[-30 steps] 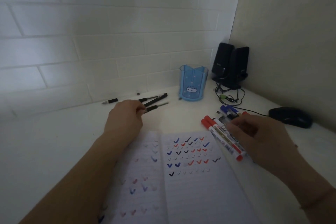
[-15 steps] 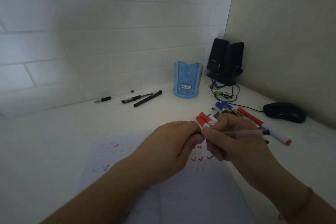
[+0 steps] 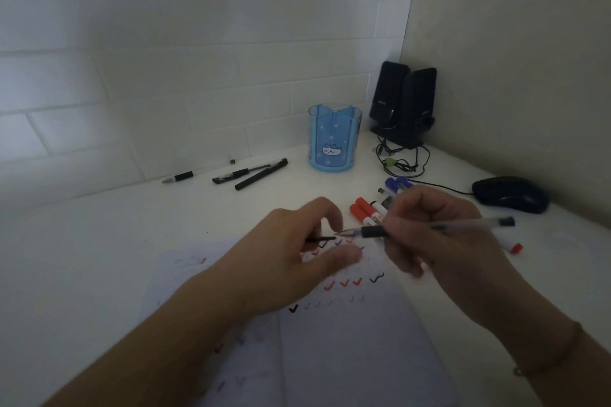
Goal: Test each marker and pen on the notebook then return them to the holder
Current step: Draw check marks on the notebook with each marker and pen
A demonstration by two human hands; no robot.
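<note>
Not much to see on the person here tbh. Both forearms are bare all the way to the bottom edge of the shot, no sleeves showing anywhere. The left hand [image 3: 297,254] has nothing on it, no ring or watch that I can make out. The right hand [image 3: 439,235] is bare too, but there's a thin bracelet [image 3: 558,357] looped around that wrist, a slim cord or chain kind of thing. Light's too dim to tell its colour.

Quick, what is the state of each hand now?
Left hand: pinches a small dark pen cap.
Right hand: grips the clear pen.
</note>
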